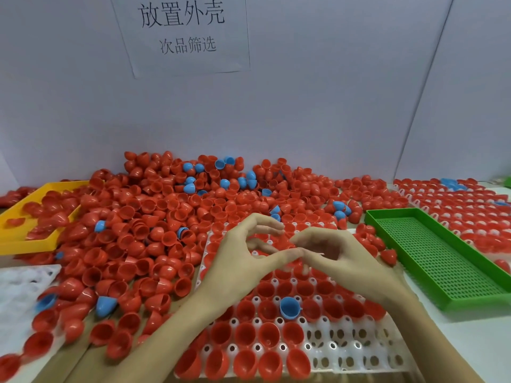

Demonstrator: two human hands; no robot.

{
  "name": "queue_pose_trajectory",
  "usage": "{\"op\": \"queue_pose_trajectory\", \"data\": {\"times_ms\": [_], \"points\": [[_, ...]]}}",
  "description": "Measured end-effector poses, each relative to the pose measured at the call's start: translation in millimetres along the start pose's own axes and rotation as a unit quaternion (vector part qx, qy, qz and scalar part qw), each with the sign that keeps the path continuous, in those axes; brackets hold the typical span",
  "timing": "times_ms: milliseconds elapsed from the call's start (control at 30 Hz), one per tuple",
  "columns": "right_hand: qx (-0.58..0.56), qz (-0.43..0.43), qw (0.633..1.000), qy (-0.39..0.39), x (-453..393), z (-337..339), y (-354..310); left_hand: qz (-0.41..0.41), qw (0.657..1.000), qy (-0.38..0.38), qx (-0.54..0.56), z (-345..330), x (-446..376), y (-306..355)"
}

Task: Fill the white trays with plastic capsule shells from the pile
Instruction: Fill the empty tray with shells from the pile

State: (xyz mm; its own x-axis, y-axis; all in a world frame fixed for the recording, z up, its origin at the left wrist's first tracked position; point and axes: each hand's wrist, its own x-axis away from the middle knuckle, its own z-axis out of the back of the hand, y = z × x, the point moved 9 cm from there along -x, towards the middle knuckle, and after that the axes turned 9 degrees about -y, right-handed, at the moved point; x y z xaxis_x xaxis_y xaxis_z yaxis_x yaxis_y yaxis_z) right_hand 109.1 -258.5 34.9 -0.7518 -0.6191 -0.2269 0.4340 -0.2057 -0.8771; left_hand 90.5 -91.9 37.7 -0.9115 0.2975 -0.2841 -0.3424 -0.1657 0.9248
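Under my hands lies a white tray [356, 352] with round cups. Most of its cups hold red shells [246, 333], open side up, and one holds a blue shell [289, 307]; the cups at its near right corner have no shell. My left hand [243, 261] and my right hand [340, 258] hover over the middle of this tray with curled fingers, and the tips of the thumbs meet. I cannot tell if they pinch a shell between them.

Beyond and to the left of my hands the big pile of shells [166, 211] covers the tabletop [470, 341], mostly red with some blue. A yellow tray [16, 239] far left holds several red shells. Right of my right hand is a green tray [448, 261] with a perforated floor, and behind it more filled trays [470, 205]. Another white tray [19, 283] lies at my near left.
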Motion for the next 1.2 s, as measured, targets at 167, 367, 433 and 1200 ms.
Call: {"op": "queue_pose_trajectory", "data": {"times_ms": [167,367,433,1200], "points": [[0.032,-0.019,0.999,0.008,0,10,-3,0.003,1.000,-0.011,-0.028,-4,2,3],[0.107,-0.024,0.993,0.047,22,21,-27,-0.030,0.943,-0.260,-0.203,-20,7,3],[0.127,-0.038,0.991,0.013,38,9,-34,-0.028,0.921,-0.307,-0.239,-26,12,-4],[0.352,-0.199,0.894,-0.191,75,-50,-20,-0.016,0.866,0.086,-0.493,119,-5,-2]]}}
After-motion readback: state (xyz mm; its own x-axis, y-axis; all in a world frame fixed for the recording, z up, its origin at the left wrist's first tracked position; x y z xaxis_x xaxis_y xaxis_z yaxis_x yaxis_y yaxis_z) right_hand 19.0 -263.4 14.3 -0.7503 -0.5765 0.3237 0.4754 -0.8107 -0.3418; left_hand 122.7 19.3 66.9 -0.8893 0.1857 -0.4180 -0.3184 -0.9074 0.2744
